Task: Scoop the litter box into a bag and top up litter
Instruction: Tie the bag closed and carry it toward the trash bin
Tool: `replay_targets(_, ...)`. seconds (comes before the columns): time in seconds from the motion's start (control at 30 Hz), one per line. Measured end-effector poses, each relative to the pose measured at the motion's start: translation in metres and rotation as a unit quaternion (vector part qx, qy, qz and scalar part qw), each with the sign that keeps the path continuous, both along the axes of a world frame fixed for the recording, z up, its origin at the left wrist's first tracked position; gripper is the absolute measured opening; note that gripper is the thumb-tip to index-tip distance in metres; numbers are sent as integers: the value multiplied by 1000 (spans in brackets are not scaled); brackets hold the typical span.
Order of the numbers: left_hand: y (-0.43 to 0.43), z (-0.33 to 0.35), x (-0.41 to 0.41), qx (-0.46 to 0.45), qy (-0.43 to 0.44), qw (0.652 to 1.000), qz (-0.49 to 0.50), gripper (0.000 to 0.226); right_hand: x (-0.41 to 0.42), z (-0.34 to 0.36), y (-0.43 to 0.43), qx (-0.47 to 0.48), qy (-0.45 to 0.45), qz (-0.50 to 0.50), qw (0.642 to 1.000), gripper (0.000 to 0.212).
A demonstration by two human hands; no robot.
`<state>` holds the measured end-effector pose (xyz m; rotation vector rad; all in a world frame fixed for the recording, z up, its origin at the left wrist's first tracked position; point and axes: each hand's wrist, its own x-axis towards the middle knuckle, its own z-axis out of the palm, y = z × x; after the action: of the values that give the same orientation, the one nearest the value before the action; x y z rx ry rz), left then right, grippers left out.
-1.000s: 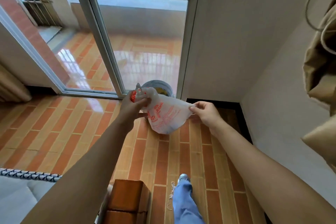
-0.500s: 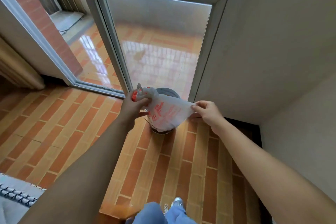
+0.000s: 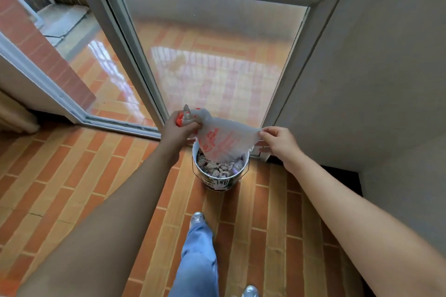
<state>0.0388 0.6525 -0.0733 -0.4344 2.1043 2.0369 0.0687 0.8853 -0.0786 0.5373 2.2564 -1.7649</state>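
A thin white plastic bag (image 3: 223, 138) with red print is stretched between my two hands. My left hand (image 3: 177, 129) grips its bunched left end, with a red handle part sticking out by the thumb. My right hand (image 3: 277, 140) pinches the bag's right edge. The bag hangs over a small round bucket (image 3: 218, 182) on the floor, and its lower tip dips into the bucket's mouth. Grey-brown lumps of clumped litter fill the bucket. No litter box or scoop is in view.
The bucket stands on orange tiled floor by a sliding glass door frame (image 3: 144, 94) and a grey wall corner (image 3: 362, 79). A dark floor recess (image 3: 342, 176) lies to the right. My leg in blue jeans and silver shoes (image 3: 198, 218) are just behind the bucket.
I have stepped closer to the door. The bucket, partly hidden behind the bag before, now shows its lumpy contents. Both hands keep their hold on the bag.
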Motion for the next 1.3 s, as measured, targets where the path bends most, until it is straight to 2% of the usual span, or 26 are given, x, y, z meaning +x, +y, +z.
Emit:
replay_targets(0.13,-17,-13,-65,-17,-17,999,-34,27,-52,-20,-21,5,-11,-29,999,13)
replay_targets(0.33,-24,-39,-134,-43,-36,995,-83,29,-107,-55,-32,18,-40,-89,995,21)
replay_targets(0.5,-28,-75,-171,-84,-19,989,-122,27,-136,-93,-36,51,-53,-85,994,18)
replay_targets(0.6,-25,-104,-186,-100,-44,988,-111,33,-151,-122,-38,71,-91,-78,990,18)
replay_targets(0.77,-16,-171,-200,-122,-82,983,-108,32,-167,-185,-39,73,-115,-64,989,16)
replay_targets(0.9,-11,-242,-202,-167,-105,973,-116,26,-171,-259,-39,84,-163,-68,981,24)
replay_targets(1.13,-5,-358,-193,-240,-143,953,-120,46,-161,-376,-42,78,-235,-66,967,17)
replay_targets(1.3,-4,-413,-184,-276,-165,938,-131,32,-154,-427,-47,87,-247,-44,964,25)
